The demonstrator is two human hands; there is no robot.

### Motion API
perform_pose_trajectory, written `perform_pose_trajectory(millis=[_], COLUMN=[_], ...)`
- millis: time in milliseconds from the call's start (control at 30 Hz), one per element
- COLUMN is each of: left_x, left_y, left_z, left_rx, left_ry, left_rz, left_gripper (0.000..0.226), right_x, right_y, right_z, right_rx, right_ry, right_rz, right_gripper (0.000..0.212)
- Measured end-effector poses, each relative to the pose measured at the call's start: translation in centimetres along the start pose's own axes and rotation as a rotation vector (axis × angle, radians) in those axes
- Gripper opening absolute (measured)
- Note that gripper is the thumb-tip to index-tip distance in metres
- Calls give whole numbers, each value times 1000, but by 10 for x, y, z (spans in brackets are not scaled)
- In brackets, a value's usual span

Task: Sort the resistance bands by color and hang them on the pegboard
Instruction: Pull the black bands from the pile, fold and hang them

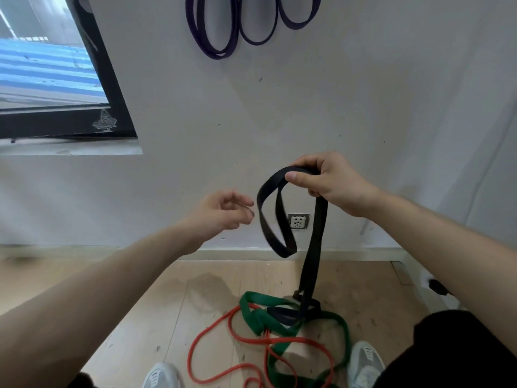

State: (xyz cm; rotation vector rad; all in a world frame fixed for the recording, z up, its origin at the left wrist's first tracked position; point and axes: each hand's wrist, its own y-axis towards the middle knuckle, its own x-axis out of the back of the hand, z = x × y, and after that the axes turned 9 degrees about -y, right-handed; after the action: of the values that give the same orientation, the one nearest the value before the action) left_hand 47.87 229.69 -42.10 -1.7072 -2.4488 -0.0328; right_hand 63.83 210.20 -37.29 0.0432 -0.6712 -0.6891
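Pale wooden floor (156,317), tangled green band (258,317), orange band (212,329), black band's lower end (285,315), two grey shoes (365,362)

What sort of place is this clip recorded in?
Probably a plain indoor room used for exercise gear: a white wall with a wall socket, a wood floor, a window, and purple bands hanging up.

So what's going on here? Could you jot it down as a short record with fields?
right hand: pinching the top of a black band, lifted off the floor
left hand: open, empty, beside the band's loop
on the wall: purple bands hanging near the top edge
on the floor: green band and orange band, tangled, with the black band's lower end
behind the band: wall socket
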Motion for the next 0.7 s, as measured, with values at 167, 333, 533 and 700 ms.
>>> perform_pose_trajectory(millis=[167,333,533,700], left_x=[-11,-36,-52,-38], left_y=[-6,-9,5,8], left_z=[5,3,11,17], left_rx=[106,199,174,86], left_ry=[41,45,11,-170], left_rz=[30,1,-137,-190], left_gripper=[63,85,37,37], right_x=[3,1,-2,10], right_y=[2,5,7,10], right_z=[-7,-7,-7,-18], right_rx=[-7,3,1,-68], right_ry=[-24,-61,-92,-75], right_rz=[-46,-155,-213,-275], right_gripper=[11,16,16,15])
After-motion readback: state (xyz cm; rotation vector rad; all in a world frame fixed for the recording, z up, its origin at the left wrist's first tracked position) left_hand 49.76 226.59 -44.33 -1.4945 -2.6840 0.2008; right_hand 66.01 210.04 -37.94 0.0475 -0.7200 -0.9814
